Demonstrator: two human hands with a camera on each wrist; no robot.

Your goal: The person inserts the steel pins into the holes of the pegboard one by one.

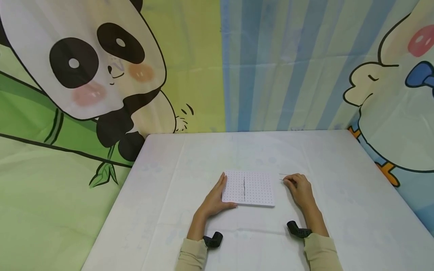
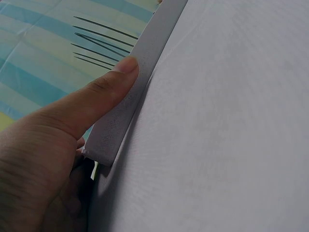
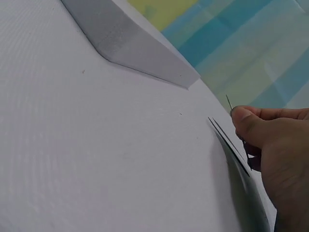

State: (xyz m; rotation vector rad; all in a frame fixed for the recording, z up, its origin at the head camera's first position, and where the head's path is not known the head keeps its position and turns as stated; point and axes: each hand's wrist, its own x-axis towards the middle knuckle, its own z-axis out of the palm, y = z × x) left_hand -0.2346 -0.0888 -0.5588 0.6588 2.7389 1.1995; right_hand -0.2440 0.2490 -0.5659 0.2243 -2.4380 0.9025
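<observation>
A square white board (image 1: 259,188) with rows of small holes lies on the table. My left hand (image 1: 214,199) grips its near left corner, thumb (image 2: 104,89) against the near side and fingers along the left side. Several thin dark needle-like pins (image 2: 106,27) stand up from the board in the left wrist view; from the head they line up as one dark column left of its middle. To the right of the board, my right hand (image 1: 301,192) pinches another thin pin (image 3: 228,101) between thumb and fingertips. More such pins (image 3: 229,138) lie on the table beneath that hand.
A white cloth covers the table (image 1: 169,226). Behind it hangs a printed backdrop (image 1: 190,67) with a panda and blue stripes. Both wrists wear black camera mounts (image 1: 213,240) above beige sleeves.
</observation>
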